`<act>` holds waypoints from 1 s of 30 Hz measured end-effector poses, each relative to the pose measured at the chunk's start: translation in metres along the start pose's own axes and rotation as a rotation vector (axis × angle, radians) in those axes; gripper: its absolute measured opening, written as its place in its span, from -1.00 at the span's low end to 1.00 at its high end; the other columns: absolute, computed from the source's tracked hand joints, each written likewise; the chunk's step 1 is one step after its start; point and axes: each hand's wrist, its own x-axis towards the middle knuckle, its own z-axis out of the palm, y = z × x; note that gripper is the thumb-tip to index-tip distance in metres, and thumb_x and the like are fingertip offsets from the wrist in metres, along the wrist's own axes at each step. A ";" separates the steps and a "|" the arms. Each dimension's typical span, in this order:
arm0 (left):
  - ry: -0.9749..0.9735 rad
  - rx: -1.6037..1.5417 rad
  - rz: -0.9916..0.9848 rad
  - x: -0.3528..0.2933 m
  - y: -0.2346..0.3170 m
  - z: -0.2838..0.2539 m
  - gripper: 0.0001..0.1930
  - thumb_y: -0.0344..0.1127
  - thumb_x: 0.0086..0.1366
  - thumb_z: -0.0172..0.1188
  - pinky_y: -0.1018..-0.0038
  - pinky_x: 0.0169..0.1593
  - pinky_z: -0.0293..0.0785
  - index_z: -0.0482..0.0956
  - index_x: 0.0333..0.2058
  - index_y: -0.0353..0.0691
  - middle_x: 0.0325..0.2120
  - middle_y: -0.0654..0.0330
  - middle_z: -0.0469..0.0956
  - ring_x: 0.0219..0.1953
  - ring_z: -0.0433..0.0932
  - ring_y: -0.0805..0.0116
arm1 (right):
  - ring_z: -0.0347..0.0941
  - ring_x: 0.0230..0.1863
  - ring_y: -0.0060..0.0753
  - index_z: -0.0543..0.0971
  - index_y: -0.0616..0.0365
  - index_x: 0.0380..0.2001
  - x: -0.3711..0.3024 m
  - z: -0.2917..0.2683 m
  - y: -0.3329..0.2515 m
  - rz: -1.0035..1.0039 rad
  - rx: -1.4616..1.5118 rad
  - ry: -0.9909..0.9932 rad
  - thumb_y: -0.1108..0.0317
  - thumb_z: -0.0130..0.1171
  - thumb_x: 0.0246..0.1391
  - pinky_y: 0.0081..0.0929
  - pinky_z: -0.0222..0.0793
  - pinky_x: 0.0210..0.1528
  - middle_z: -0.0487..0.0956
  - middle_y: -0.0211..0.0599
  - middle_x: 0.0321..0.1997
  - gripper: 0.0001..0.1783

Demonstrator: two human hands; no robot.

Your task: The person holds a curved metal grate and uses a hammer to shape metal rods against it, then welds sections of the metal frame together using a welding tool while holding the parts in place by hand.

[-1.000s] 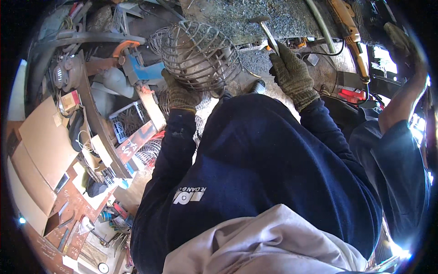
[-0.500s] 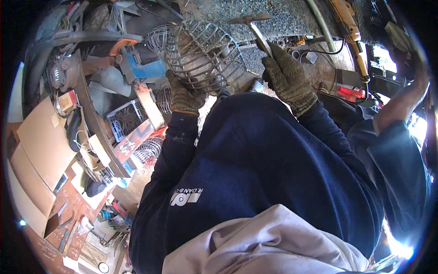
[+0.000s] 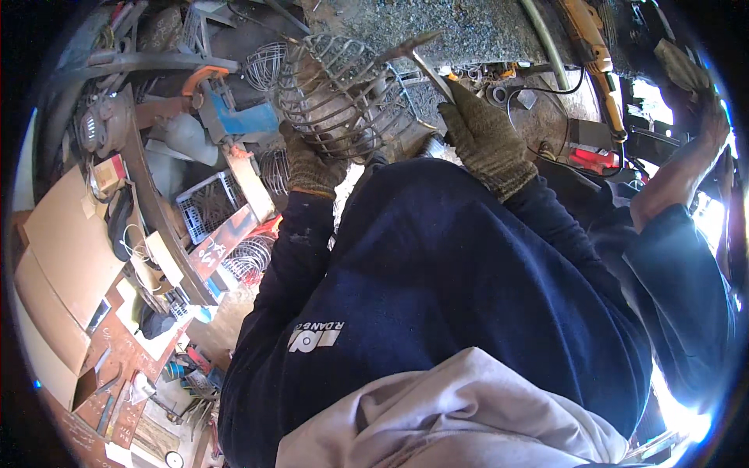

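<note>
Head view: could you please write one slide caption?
Gloved left hand holding a wire cage, gloved right hand gripping a hammer.

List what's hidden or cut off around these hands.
In the head view:
Grip of the left hand: partly hidden by the wire cage.
Handle end of the hammer: hidden by the right hand.
Far end of the long orange tool: cut off by the upper edge.

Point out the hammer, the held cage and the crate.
Hammer (image 3: 427,72): head view, on the handle, between the head and the glove.
Held cage (image 3: 337,109): head view, on the middle of its wire side.
Crate (image 3: 189,221): head view, on its slatted left wall.
</note>
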 end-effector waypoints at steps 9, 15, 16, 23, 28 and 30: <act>0.024 0.106 0.047 0.000 -0.003 0.007 -0.38 0.41 0.31 -0.05 0.37 -0.46 0.58 0.58 -0.20 -0.08 -0.45 0.28 0.62 -0.51 0.58 0.37 | 0.61 -0.39 -0.38 0.41 0.15 0.21 0.020 0.000 -0.006 -0.199 -0.238 0.095 0.09 -0.02 0.37 -0.39 0.51 -0.33 0.60 -0.18 -0.36 -0.52; 0.032 0.010 0.027 0.029 -0.001 -0.023 -0.33 0.39 0.35 -0.12 0.31 -0.32 0.65 0.53 -0.02 -0.12 -0.29 0.20 0.65 -0.37 0.64 0.29 | 0.62 -0.23 0.00 0.42 0.17 0.20 0.018 -0.013 -0.034 -0.107 -0.066 0.012 0.13 0.02 0.34 -0.20 0.52 -0.19 0.62 0.05 -0.19 -0.52; 0.019 -0.011 0.031 0.030 -0.003 -0.025 -0.33 0.38 0.36 -0.12 0.31 -0.30 0.66 0.53 -0.01 -0.13 -0.28 0.19 0.66 -0.37 0.64 0.28 | 0.62 -0.27 -0.07 0.41 0.17 0.20 0.019 -0.004 -0.020 -0.187 -0.134 0.046 0.13 0.01 0.35 -0.23 0.52 -0.22 0.62 0.02 -0.22 -0.52; -0.103 0.050 0.033 0.024 -0.004 -0.019 -0.29 0.37 0.38 -0.18 0.10 0.03 0.60 0.45 0.15 -0.11 0.04 0.08 0.56 0.03 0.58 0.11 | 0.60 -0.40 -0.33 0.40 0.10 0.23 0.026 -0.005 -0.027 -0.166 -0.062 0.114 0.19 0.02 0.35 -0.39 0.53 -0.28 0.62 -0.11 -0.30 -0.55; -0.134 0.042 0.031 0.029 -0.005 -0.026 -0.28 0.38 0.36 -0.16 0.03 0.10 0.55 0.44 0.16 -0.11 0.06 0.08 0.55 0.04 0.56 0.05 | 0.64 -0.27 -0.16 0.39 0.11 0.23 0.040 -0.002 -0.027 -0.240 -0.205 0.103 0.12 0.03 0.34 -0.27 0.54 -0.19 0.63 -0.04 -0.24 -0.51; -0.135 0.040 0.025 0.027 -0.005 -0.022 -0.26 0.40 0.35 -0.16 0.09 0.04 0.59 0.44 0.16 -0.11 0.05 0.10 0.55 0.01 0.58 0.08 | 0.63 -0.20 -0.07 0.40 0.12 0.22 0.043 0.001 -0.020 -0.269 -0.273 0.103 0.10 0.02 0.34 -0.21 0.54 -0.14 0.63 0.01 -0.19 -0.50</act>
